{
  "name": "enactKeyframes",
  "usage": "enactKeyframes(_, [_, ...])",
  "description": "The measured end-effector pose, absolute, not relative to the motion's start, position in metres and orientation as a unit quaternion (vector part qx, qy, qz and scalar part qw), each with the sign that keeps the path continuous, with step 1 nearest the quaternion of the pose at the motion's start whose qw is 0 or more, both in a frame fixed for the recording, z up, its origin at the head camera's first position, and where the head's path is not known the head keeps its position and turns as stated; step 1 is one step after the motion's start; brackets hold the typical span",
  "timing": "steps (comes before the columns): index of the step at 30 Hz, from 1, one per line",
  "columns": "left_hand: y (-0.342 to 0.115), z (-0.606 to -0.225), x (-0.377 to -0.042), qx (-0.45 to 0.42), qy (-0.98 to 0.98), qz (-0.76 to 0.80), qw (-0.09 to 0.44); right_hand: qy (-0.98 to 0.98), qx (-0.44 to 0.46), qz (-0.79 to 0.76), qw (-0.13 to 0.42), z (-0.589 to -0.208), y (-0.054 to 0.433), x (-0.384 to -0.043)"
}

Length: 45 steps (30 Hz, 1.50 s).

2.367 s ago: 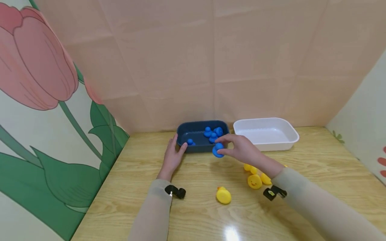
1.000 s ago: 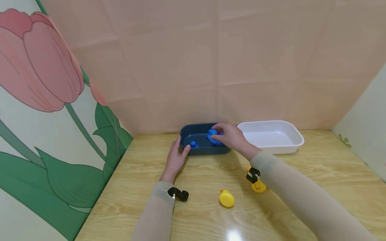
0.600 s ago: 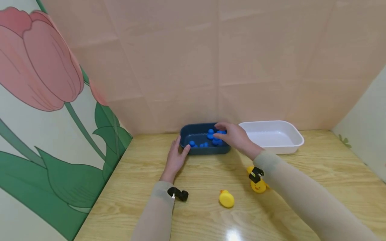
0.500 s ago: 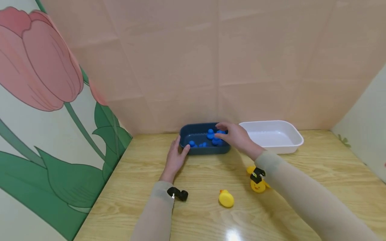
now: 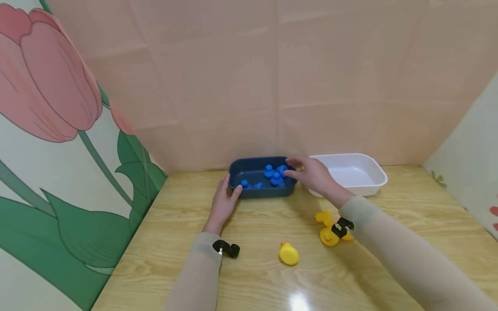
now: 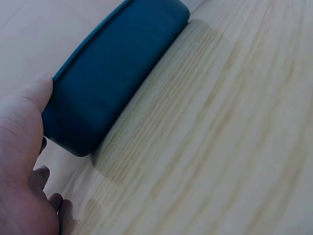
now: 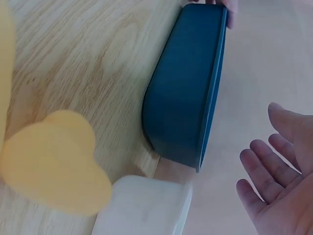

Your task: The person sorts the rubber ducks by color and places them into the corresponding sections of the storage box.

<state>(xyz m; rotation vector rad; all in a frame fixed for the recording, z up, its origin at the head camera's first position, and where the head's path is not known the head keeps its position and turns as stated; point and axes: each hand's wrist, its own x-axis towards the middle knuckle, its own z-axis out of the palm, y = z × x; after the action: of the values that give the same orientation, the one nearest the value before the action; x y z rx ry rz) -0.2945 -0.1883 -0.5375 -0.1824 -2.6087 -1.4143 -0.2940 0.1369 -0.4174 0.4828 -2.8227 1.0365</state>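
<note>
In the head view several blue rubber ducks (image 5: 276, 178) lie in the dark blue plastic box (image 5: 264, 194), most of them toward its right end. My left hand (image 5: 223, 203) rests against the box's left front corner, fingers along the end and thumb at the front. The left wrist view shows that thumb touching the box's side below the rim. My right hand (image 5: 315, 175) hovers over the box's right end with thumb and fingers apart. In the right wrist view its palm and fingers hold nothing.
A white plastic box (image 5: 352, 190) stands right of the dark one. A yellow rubber duck (image 5: 289, 254) lies on the wooden table (image 5: 249, 276), and several more yellow ducks (image 5: 329, 236) lie below my right wrist, partly hidden. A pink covered wall (image 5: 218, 86) rises behind the boxes.
My right hand has lowered a blue duck into the dark box and let it go near the front wall. It has since drawn back to the right. The left hand stays at the corner.
</note>
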Motion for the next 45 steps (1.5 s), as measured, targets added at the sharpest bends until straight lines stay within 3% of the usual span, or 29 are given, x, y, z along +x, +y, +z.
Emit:
enactKeyframes(17, [-0.188,-0.536,-0.295,-0.057,-0.877,-0.472,0.076,-0.925,0.168,0.327,0.094,-0.420,0.171,-0.287])
enactKeyframes(45, [-0.188,-0.537,-0.295,-0.069,-0.875,-0.472,0.086,-0.923,0.137,0.338,0.119,-0.429,0.242,-0.247])
